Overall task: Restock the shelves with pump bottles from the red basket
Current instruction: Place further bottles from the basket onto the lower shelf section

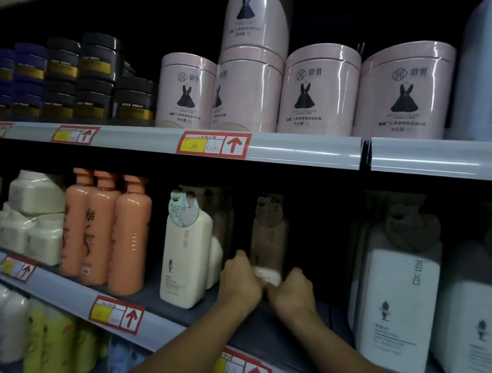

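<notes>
**Both hands on a bottle deep in the shelf**

Low centre of the frame, the left hand and right hand curl their fingers around the base of a cream plastic pump bottle, standing upright far back on the dim grey middle shelf, just right of a front cream bottle.

dim grey shop shelving with red price tags.

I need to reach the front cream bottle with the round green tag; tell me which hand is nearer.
Left. The left hand is just right of the cream bottle with the round green tag; the right hand lies farther right.
</notes>
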Demonstrator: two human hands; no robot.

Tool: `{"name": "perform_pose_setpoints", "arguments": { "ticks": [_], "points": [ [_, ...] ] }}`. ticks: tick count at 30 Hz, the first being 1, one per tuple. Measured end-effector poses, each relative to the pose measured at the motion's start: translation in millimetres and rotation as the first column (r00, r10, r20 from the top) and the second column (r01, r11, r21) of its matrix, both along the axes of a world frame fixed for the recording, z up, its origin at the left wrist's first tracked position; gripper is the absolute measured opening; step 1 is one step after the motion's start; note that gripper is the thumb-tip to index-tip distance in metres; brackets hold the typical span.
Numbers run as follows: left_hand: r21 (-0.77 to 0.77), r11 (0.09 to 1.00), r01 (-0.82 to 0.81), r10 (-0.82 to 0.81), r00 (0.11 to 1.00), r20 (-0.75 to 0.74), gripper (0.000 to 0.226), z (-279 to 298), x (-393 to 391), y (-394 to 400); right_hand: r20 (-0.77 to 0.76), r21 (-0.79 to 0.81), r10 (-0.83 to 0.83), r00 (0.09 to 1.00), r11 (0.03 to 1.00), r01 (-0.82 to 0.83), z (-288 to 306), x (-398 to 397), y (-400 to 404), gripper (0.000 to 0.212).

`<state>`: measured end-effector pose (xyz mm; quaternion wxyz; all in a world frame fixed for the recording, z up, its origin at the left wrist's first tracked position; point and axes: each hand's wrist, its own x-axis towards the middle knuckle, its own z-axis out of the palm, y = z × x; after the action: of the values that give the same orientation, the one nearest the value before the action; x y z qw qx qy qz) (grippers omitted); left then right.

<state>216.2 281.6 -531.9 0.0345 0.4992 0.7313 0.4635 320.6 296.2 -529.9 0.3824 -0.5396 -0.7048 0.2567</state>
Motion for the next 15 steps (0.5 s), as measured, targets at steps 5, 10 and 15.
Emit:
{"name": "perform_pose_setpoints", "arguments": {
  "ticks": [5,10,15],
  "points": [
    [0.053,0.997,0.051,-0.051,0.999,0.010,0.036,5.1,8.8,-34.5,0.050,0.039,0.110,0.993,0.993,-0.112,2.4,11.1,-32.1,0.043],
    [0.067,0.992,0.109,-0.113,0.992,0.059,0.043,16.8,25.6,-84.3,0.046,0.110,0.146,0.988,0.982,-0.151,9.4,38.5,-81.0,0.026],
    [0.129,0.975,0.178,-0.188,0.980,0.068,0.038,10.7,52.4,-142.0,0.090,0.238,0.163,0.983,0.955,-0.180,17.9,83.8,-139.0,0.033]
  ]
}}
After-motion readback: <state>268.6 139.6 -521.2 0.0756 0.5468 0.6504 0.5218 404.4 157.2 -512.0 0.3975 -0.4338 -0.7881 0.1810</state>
